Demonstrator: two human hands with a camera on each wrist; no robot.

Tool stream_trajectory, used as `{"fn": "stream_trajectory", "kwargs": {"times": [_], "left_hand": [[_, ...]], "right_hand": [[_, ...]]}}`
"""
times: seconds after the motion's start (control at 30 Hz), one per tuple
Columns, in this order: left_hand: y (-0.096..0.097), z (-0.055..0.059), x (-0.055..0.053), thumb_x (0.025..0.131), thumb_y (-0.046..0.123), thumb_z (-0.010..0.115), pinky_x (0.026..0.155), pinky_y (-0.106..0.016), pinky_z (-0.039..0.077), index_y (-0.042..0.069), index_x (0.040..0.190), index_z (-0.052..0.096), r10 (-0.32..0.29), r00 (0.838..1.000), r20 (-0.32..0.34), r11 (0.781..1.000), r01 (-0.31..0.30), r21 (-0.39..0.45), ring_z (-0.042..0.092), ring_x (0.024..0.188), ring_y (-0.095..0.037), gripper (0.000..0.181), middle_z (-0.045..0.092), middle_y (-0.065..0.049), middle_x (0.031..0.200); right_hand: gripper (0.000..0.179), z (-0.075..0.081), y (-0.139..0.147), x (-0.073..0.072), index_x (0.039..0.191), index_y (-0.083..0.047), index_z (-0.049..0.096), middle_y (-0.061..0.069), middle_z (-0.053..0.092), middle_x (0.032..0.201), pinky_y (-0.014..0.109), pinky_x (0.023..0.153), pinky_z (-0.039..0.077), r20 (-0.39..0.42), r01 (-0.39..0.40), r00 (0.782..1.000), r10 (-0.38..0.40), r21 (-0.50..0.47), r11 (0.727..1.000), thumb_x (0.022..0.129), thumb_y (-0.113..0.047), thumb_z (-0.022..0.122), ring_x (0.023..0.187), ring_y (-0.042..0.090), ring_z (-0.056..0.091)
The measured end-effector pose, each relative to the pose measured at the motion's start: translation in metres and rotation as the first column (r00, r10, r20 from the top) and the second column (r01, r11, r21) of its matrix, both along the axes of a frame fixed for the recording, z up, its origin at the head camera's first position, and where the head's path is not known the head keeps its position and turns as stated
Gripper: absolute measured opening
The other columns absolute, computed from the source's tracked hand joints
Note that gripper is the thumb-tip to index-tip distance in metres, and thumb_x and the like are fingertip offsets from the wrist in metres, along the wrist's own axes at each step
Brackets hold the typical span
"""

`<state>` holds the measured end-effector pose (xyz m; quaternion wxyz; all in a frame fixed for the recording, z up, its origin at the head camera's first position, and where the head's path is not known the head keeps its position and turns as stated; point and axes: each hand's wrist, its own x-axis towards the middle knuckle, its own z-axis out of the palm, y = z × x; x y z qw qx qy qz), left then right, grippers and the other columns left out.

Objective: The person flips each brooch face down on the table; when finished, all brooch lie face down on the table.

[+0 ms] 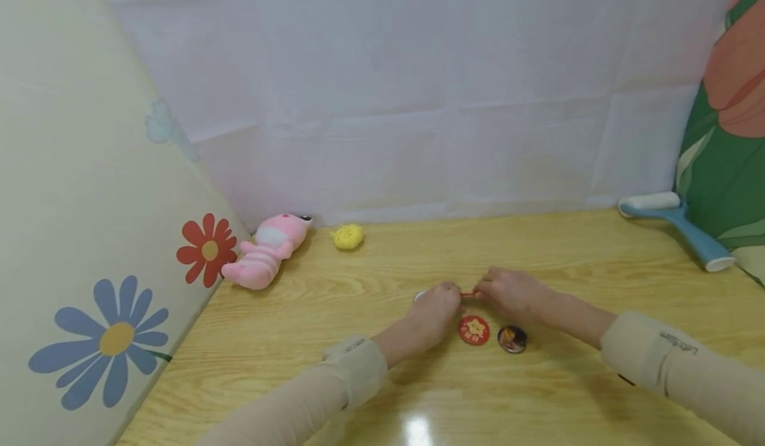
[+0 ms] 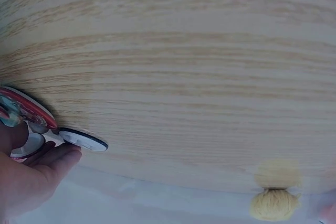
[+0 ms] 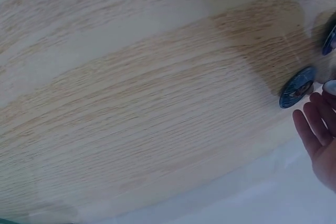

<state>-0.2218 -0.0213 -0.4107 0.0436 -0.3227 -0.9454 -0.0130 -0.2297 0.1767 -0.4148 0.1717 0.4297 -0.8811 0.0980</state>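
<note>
Between my two hands a round badge shows edge-on as a thin red strip. My left hand pinches its left side, and the fingers of my right hand hold the other side. In the left wrist view its pale face is partly covered by the fingers. Just in front of the hands lie a red badge with a yellow star and a dark picture badge. A white disc lies by the left fingertips. Near the right fingertips is a blue badge.
A pink striped plush toy and a yellow fuzzy ball are at the back left of the wooden table. At the back right lies a blue-handled lint roller. A white cloth hangs behind.
</note>
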Motion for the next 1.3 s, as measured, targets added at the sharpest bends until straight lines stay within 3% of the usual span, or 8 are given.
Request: {"fn": "stream_trajectory", "kwargs": {"times": [0.43,0.67,0.87,1.1,1.3], "left_hand": [[0.0008,-0.0024,0.0008,0.096,0.024,0.064,0.061,-0.018,0.053,0.003,0.094,0.062,-0.005,0.999,-0.039,1.000,0.005,0.007,0.063,0.076,-0.015,0.022,0.060,-0.004,0.083],[0.0021,-0.0010,0.0009,0.097,0.025,0.062,0.057,-0.016,0.051,0.001,0.098,0.062,0.018,1.000,-0.001,1.000,-0.018,0.016,0.061,0.073,-0.015,0.023,0.059,-0.005,0.083],[0.0031,-0.0015,0.0000,0.096,0.024,0.064,0.055,-0.017,0.051,0.003,0.096,0.062,0.029,0.999,-0.035,0.999,-0.028,0.027,0.061,0.072,-0.015,0.022,0.060,-0.005,0.082],[0.0019,-0.0013,0.0010,0.096,0.024,0.064,0.055,-0.019,0.052,0.003,0.095,0.061,0.020,0.998,-0.060,0.998,-0.017,0.053,0.062,0.073,-0.015,0.022,0.060,-0.005,0.082],[0.0016,-0.0024,0.0006,0.096,0.022,0.063,0.057,-0.018,0.052,0.001,0.096,0.061,0.006,0.998,-0.058,0.998,-0.002,0.063,0.062,0.074,-0.016,0.021,0.060,-0.006,0.083]], "right_hand": [[0.005,0.0007,-0.0009,0.0004,0.088,-0.007,0.068,0.002,0.061,0.081,0.029,0.063,0.056,0.001,0.009,1.000,-0.009,-0.008,1.000,0.091,-0.007,0.065,0.074,0.017,0.058],[0.004,-0.0010,-0.0010,-0.0014,0.086,-0.007,0.066,0.004,0.061,0.082,0.028,0.066,0.056,-0.019,0.020,1.000,-0.020,0.005,1.000,0.087,-0.004,0.069,0.076,0.018,0.057],[0.007,0.0024,-0.0002,-0.0019,0.086,-0.006,0.066,0.003,0.061,0.081,0.029,0.067,0.056,-0.022,0.005,1.000,-0.005,0.000,1.000,0.084,0.000,0.069,0.076,0.019,0.058],[0.021,0.0044,0.0008,-0.0017,0.088,-0.006,0.066,0.004,0.061,0.083,0.029,0.067,0.056,-0.028,0.004,1.000,-0.004,-0.004,1.000,0.073,0.009,0.070,0.078,0.019,0.058],[0.018,0.0046,0.0001,-0.0026,0.087,-0.006,0.066,0.004,0.061,0.082,0.030,0.066,0.056,-0.040,0.009,0.999,-0.009,-0.006,1.000,0.075,0.007,0.069,0.078,0.020,0.058]]}}
